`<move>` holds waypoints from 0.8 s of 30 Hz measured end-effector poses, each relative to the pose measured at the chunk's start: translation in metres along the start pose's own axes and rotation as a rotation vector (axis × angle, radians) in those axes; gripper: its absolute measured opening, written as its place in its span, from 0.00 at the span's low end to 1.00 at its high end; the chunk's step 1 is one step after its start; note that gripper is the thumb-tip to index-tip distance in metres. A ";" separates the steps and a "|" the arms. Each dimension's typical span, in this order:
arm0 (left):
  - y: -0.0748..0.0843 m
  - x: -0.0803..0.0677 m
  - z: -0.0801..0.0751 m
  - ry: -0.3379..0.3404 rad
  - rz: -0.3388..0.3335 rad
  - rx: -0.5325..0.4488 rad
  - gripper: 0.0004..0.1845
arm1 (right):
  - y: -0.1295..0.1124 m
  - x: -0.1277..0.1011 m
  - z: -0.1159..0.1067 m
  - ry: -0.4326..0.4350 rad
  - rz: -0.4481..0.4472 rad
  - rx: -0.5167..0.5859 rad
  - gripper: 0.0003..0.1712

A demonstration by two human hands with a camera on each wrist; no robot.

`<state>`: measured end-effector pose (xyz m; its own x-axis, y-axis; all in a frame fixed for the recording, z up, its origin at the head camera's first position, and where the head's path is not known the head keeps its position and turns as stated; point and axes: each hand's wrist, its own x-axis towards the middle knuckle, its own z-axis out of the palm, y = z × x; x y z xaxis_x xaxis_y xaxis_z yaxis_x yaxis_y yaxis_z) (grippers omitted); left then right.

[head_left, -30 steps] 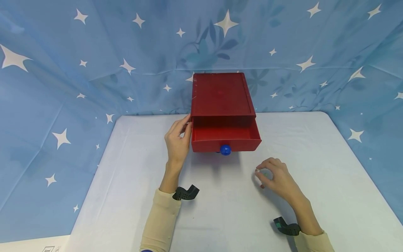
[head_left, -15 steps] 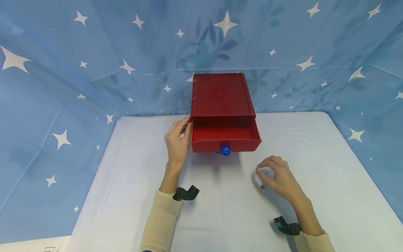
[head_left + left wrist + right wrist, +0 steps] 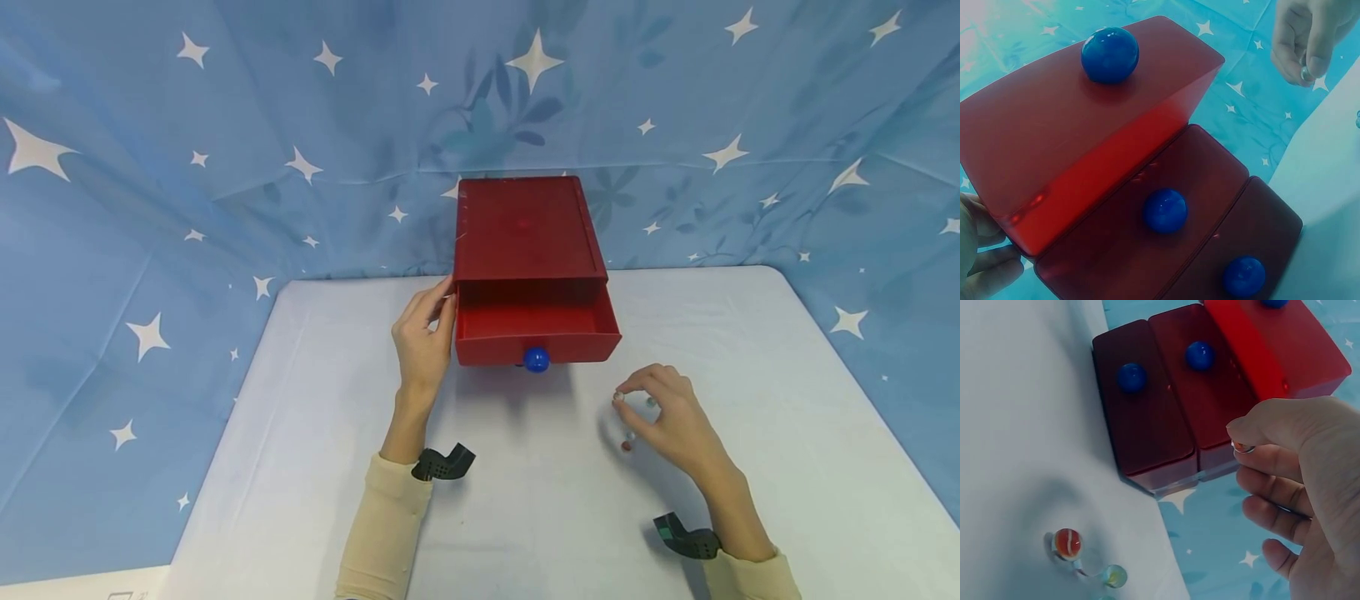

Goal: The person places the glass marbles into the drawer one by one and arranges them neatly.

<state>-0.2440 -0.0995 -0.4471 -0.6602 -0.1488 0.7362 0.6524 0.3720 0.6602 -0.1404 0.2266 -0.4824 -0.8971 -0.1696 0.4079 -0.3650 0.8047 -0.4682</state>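
A red drawer cabinet (image 3: 529,229) stands on the table with its top drawer (image 3: 534,348) pulled out and a round blue knob (image 3: 536,360) on that drawer's front. My left hand (image 3: 423,346) rests its fingertips against the cabinet's left side. To the right, my right hand (image 3: 671,421) pinches a small glass marble (image 3: 618,397) between thumb and index finger, above the table. In the right wrist view, this marble (image 3: 1243,447) shows some orange. Below lie a red-and-white marble (image 3: 1067,544) and a clear marble (image 3: 1114,575) with yellow-green inside.
Two lower drawers with blue knobs (image 3: 1165,210) are closed beneath the top one. A white cloth covers the table (image 3: 510,517), and a blue curtain with stars (image 3: 337,100) hangs behind the cabinet.
The right hand has risen slightly toward the drawer with the marble in its fingers, showing more of the marbles on the table. The left hand stays at the cabinet's side.
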 end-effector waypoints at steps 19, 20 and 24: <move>0.000 -0.001 0.001 0.005 0.001 0.023 0.15 | -0.008 0.005 -0.010 0.071 -0.059 0.043 0.14; 0.000 -0.001 0.001 0.005 0.001 0.022 0.15 | -0.008 0.005 -0.011 0.076 -0.065 0.043 0.14; 0.000 0.000 0.001 0.004 0.002 0.023 0.15 | -0.009 0.006 -0.013 0.091 -0.084 0.051 0.14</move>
<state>-0.2439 -0.0989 -0.4476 -0.6575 -0.1514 0.7381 0.6448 0.3937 0.6552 -0.1394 0.2252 -0.4655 -0.8375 -0.1812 0.5154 -0.4520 0.7597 -0.4674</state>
